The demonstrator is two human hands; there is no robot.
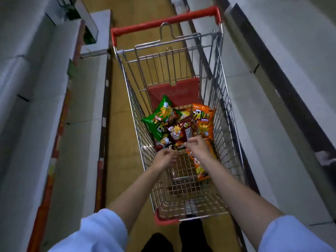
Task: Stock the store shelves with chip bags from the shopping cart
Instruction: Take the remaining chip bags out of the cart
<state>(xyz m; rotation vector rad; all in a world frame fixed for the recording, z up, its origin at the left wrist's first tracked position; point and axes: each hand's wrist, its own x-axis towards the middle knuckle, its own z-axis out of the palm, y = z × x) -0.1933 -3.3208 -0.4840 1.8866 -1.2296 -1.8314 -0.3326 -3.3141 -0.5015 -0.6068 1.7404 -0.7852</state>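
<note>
Both arms reach straight out and down into the shopping cart (225, 110), with light sleeves pushed up past the elbows. The left hand (164, 158) has its fingers curled at the near edge of a dark red chip bag (179, 137); I cannot tell if it really holds the bag. The right hand (197, 145) pinches the same bag's edge with its fingers bent. The chip bags lie in a pile in the cart: a green bag (161, 117) on the left, an orange bag (204, 120) on the right. White shelves (272, 88) stand on both sides.
</note>
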